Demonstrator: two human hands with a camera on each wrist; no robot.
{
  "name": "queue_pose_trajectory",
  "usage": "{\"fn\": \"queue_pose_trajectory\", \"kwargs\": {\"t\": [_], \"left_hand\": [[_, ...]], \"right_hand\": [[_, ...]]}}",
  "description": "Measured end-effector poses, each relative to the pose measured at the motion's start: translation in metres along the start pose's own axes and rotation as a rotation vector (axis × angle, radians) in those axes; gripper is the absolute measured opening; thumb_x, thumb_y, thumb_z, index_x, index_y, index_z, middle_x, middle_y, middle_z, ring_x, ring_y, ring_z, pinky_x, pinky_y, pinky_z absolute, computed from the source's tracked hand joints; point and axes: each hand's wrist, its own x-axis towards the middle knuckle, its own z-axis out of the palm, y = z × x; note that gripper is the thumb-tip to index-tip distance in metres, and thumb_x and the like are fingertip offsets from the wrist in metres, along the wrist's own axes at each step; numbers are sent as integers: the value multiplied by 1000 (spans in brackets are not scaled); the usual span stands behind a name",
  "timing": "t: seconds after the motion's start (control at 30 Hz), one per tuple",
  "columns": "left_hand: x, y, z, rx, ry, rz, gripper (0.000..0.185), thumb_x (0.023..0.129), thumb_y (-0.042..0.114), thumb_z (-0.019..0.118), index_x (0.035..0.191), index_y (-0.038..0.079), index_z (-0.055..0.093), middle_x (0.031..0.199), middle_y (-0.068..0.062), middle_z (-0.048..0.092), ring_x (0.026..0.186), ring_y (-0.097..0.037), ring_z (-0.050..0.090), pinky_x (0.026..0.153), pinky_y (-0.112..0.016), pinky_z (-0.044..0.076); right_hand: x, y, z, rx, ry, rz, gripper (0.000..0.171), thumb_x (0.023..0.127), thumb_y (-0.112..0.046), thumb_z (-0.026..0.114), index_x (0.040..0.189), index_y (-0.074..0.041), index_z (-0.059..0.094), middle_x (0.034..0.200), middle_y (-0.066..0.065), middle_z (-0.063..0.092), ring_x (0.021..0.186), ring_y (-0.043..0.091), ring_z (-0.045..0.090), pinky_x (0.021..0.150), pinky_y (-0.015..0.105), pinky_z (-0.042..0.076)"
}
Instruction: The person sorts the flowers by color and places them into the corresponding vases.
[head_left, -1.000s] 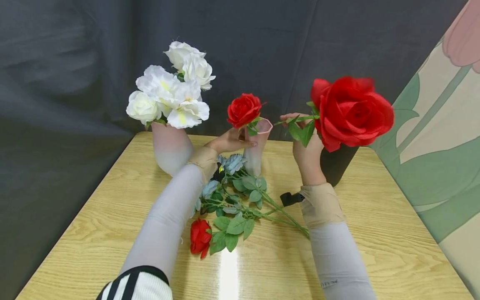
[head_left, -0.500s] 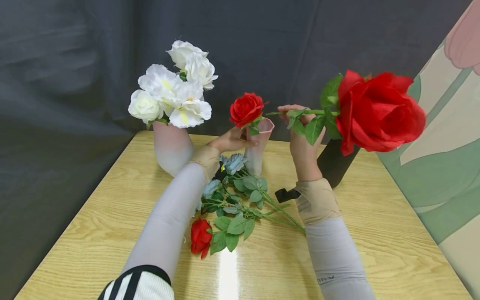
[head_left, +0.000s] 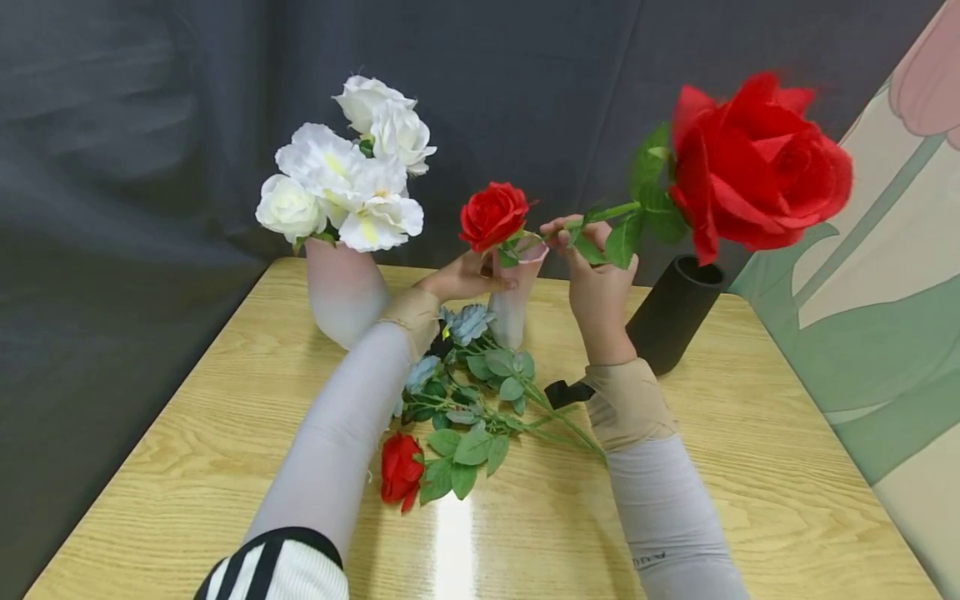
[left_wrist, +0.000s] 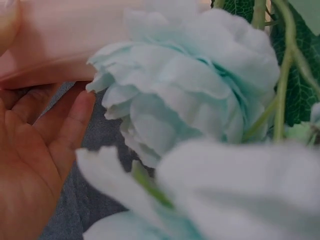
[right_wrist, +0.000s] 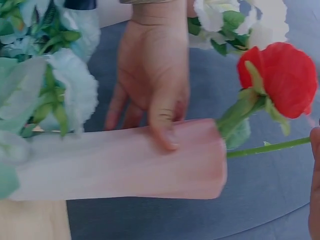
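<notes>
Left hand [head_left: 461, 279] grips the pink vase [head_left: 508, 312]; to its right, the right hand [head_left: 600, 292] pinches a large red rose [head_left: 765, 171] by its stem [right_wrist: 270, 147]

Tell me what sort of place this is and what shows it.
Probably an indoor flower-arranging spot, perhaps a staged set: a wooden table bears a slim pink-and-white vase and a black vase, a dark cloth backdrop hangs behind, and a wall painted with a pink flower shows at the right.

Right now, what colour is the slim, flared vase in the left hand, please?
The slim vase is pink, fading to white; the right wrist view shows it best.
</notes>
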Motion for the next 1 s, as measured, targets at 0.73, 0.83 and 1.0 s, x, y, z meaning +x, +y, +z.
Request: {"fn": "queue_pose_trajectory", "kwargs": {"t": [0.73, 0.83, 1.0], "left_hand": [[2, -5, 2, -67, 33, -48, 29, 94, 2, 64, 112, 6, 42, 87, -1, 52, 80, -14, 55, 74, -25, 47], [4, -5, 2, -67, 29, -58, 27, 94, 2, 64, 110, 7, 42, 88, -2, 51, 82, -15, 54, 74, -25, 47], [5, -5, -1, -3, 9, -79, 34, 96, 8, 64, 123, 1, 46, 103, -7, 54, 90, -18, 54, 77, -26, 47]], "right_hand": [[2, 51, 0, -603, -76, -57, 19, 97, -10, 64, 100, 6, 72, 98, 22, 74, 91, 31, 50, 81, 28, 37], [2, 54, -1, -639, -82, -14, 17, 95, -6, 63, 99, 7, 72, 102, 23, 73, 97, 39, 49, 87, 38, 37], [2, 60, 0, -654, -103, 35, 18, 94, -1, 59, 102, 7, 73, 107, 22, 72, 96, 39, 54, 92, 42, 37]]}}
